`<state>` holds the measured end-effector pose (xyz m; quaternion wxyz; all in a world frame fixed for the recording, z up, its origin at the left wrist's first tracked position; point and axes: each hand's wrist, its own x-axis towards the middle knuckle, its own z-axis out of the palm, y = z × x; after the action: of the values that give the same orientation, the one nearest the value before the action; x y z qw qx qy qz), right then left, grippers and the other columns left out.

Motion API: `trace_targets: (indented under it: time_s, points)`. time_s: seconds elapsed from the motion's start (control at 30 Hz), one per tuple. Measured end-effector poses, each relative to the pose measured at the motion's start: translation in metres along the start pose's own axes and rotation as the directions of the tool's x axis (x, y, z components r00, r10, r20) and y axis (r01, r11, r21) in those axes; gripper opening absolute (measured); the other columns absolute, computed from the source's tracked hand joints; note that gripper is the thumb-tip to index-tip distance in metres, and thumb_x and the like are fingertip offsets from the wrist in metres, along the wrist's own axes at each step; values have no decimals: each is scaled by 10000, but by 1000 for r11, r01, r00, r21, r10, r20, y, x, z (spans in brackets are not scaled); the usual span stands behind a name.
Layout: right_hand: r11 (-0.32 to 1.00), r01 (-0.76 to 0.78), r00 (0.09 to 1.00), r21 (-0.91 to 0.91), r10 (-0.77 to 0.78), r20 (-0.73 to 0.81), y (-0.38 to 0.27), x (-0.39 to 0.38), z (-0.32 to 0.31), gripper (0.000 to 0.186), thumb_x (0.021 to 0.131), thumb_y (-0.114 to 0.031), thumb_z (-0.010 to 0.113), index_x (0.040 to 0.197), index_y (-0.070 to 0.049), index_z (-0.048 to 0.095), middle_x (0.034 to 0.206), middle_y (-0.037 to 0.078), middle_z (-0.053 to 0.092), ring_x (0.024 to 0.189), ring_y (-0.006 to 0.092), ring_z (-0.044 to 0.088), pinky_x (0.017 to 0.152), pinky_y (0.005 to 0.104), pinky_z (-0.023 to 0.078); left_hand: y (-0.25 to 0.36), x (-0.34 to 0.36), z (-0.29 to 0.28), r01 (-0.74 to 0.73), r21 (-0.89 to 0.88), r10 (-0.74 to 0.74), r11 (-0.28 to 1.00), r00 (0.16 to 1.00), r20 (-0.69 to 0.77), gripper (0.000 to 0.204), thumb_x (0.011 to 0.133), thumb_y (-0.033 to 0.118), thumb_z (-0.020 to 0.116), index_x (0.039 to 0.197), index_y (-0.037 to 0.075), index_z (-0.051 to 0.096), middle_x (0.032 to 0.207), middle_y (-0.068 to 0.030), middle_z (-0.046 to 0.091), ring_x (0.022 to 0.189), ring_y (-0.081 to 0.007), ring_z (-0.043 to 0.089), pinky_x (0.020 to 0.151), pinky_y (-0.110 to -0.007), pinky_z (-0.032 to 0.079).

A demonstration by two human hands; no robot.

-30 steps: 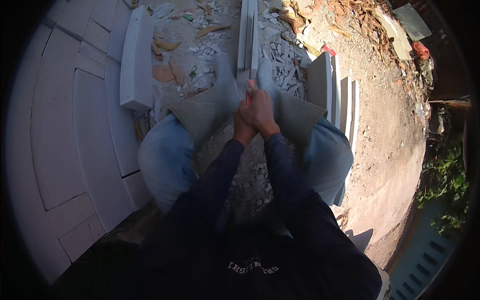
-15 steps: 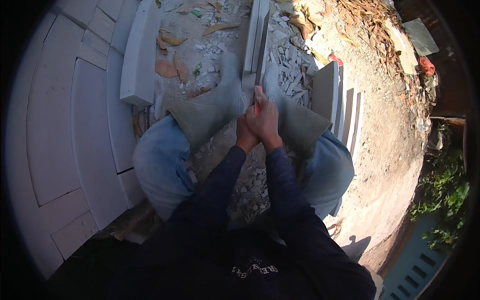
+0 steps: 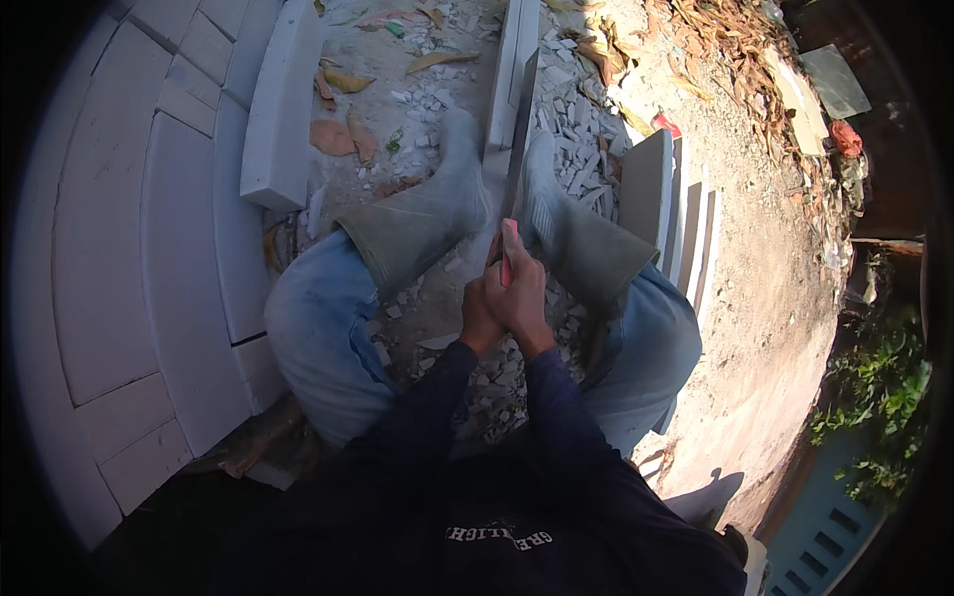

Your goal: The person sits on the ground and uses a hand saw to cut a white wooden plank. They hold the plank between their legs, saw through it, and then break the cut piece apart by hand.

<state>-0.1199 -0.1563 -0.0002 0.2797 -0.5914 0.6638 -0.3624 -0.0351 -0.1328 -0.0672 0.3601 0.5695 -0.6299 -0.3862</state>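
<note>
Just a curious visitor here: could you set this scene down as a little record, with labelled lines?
Right hand: closed around the red handle of a long-bladed tool
Left hand: against the right hand, grip partly hidden
Blade: points away from the body, beside a pale slab
Feet: one either side of the blade
Left side: pale blocks packed together
Right side: slabs on edge
Ground: pale chips, dry leaves
</note>
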Motion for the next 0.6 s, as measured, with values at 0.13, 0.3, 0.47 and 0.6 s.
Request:
trace_targets:
  time_s: [0.13,0.3,0.47,0.6]
  points:
    - [970,-30,989,-240,63,132,-9,107,-21,601,788,-67,585,1373,70,572,1175,352,638,1086,455,657,940,431,520,7,106,26,-72,-62,68,995,996,-61,276,768,252,811,871,15,714,880,-223,730,898,-389,719,750,-462,558]
    - [1000,-9,999,-14,10,48,10,29,-3,648,799,-69,573,1435,41,519,1209,338,642,1112,465,645,980,435,507,-9,26,23,-8,25,9,1000,999,-39,314,786,266,799,963,25,703,895,-226,727,903,-389,718,757,-461,556]
    - [993,64,998,-100,-64,7,10,-57,18,679,801,-54,572,1463,60,469,1007,335,672,916,469,687,822,496,539,-14,-50,2,33,-115,-36,993,999,-23,428,806,288,796,1126,35,666,984,-216,727,939,-386,714,792,-440,554]
    - [979,93,994,-182,-101,-34,9,70,0,650,800,-60,590,1435,51,505,986,323,675,901,471,678,836,495,535,-8,65,20,-72,-79,70,994,997,-33,407,779,277,813,1068,25,678,964,-209,734,903,-384,720,763,-443,561]
